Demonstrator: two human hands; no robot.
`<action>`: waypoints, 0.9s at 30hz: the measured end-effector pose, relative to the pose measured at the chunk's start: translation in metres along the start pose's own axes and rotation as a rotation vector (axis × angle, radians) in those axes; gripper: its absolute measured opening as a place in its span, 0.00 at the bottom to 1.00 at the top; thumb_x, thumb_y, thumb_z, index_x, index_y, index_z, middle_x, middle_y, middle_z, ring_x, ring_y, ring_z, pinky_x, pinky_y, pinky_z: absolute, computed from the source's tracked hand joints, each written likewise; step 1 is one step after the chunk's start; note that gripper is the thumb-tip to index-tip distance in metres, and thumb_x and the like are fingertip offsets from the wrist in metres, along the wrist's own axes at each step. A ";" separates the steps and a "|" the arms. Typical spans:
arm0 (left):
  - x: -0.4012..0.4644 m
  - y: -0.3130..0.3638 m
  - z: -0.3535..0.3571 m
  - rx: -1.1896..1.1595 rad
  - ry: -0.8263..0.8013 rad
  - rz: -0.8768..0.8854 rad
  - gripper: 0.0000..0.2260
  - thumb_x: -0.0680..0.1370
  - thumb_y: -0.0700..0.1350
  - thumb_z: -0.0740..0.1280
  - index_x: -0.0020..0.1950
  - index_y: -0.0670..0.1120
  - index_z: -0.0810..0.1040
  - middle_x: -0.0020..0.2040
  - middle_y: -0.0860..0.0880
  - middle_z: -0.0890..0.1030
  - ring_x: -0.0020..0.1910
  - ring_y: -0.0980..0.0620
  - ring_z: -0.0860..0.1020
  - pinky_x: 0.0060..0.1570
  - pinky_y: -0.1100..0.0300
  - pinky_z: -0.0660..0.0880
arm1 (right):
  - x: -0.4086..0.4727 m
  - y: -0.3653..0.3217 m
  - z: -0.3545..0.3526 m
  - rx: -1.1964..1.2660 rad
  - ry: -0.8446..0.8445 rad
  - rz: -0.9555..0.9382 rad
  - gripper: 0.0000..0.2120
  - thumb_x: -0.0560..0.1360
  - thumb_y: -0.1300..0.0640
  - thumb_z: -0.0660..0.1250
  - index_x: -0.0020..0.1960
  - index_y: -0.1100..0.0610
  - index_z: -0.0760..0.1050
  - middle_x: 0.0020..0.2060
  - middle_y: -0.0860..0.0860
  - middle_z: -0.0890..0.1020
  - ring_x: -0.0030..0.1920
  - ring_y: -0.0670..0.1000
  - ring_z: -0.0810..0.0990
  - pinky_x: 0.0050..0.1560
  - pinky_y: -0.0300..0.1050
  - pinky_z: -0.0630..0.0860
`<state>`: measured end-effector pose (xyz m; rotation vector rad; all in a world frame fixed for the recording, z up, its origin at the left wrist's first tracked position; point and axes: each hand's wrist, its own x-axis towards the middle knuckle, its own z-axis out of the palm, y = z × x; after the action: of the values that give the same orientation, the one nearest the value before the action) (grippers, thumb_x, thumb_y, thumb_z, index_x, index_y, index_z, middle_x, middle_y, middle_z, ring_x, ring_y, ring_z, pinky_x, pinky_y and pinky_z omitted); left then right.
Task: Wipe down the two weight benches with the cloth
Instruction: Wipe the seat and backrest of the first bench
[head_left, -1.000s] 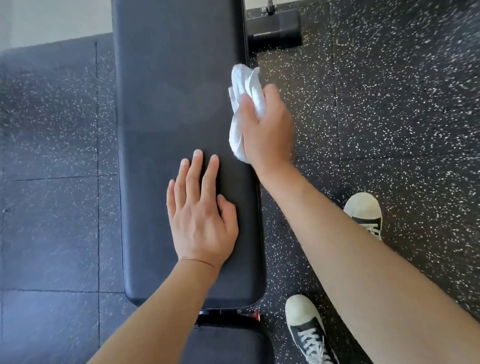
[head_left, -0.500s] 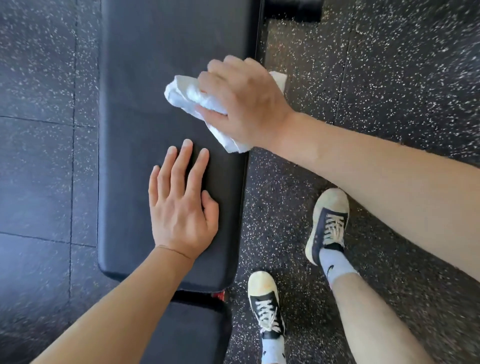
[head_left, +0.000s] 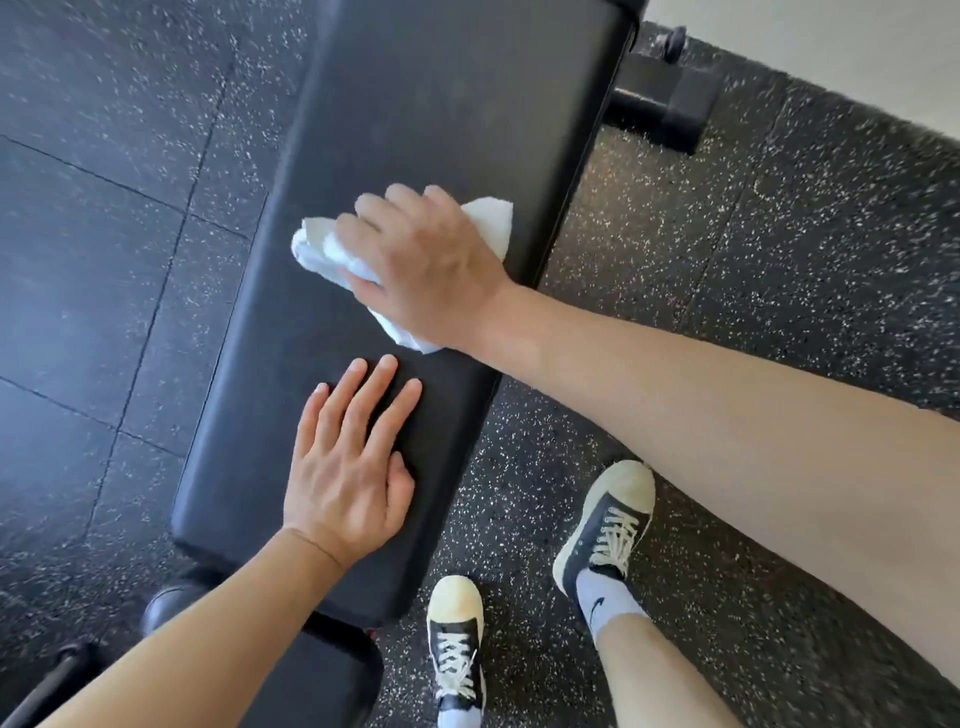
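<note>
since the earlier frames the right hand (head_left: 426, 270) has swept the cloth (head_left: 332, 252) from the bench's right edge in onto the middle of the pad, and the view has swung. the fingers curl over the bunched white cloth, pressing it to the bench (head_left: 431, 104). the left hand (head_left: 348, 467) lies flat on the pad just below, fingers straight, holding nothing. two shoes (head_left: 608, 525) stand on the speckled floor (head_left: 779, 270) beside the bench.
</note>
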<state>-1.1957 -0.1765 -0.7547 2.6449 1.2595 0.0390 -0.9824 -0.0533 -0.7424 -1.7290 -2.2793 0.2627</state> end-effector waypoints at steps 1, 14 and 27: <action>0.000 0.000 -0.001 0.000 -0.003 0.002 0.31 0.77 0.47 0.59 0.83 0.51 0.64 0.84 0.46 0.61 0.84 0.42 0.58 0.81 0.40 0.55 | -0.006 0.000 -0.003 0.008 -0.011 -0.074 0.15 0.80 0.51 0.55 0.54 0.55 0.78 0.45 0.51 0.79 0.45 0.56 0.76 0.42 0.51 0.65; 0.000 0.000 0.000 0.009 -0.038 -0.004 0.34 0.76 0.46 0.61 0.84 0.51 0.64 0.85 0.47 0.59 0.84 0.42 0.59 0.81 0.39 0.56 | 0.063 0.085 -0.026 -0.174 0.073 0.338 0.13 0.79 0.48 0.59 0.55 0.56 0.76 0.47 0.53 0.79 0.47 0.59 0.77 0.42 0.51 0.63; 0.000 -0.002 0.000 -0.058 -0.081 0.004 0.31 0.80 0.48 0.53 0.84 0.51 0.62 0.86 0.47 0.58 0.84 0.42 0.58 0.81 0.39 0.57 | 0.089 0.086 -0.035 -0.213 0.002 -0.258 0.13 0.78 0.50 0.67 0.47 0.61 0.79 0.40 0.57 0.79 0.38 0.60 0.77 0.37 0.53 0.72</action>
<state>-1.1977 -0.1749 -0.7549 2.5732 1.2089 -0.0301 -0.9149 0.0551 -0.7259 -1.4988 -2.5746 -0.0357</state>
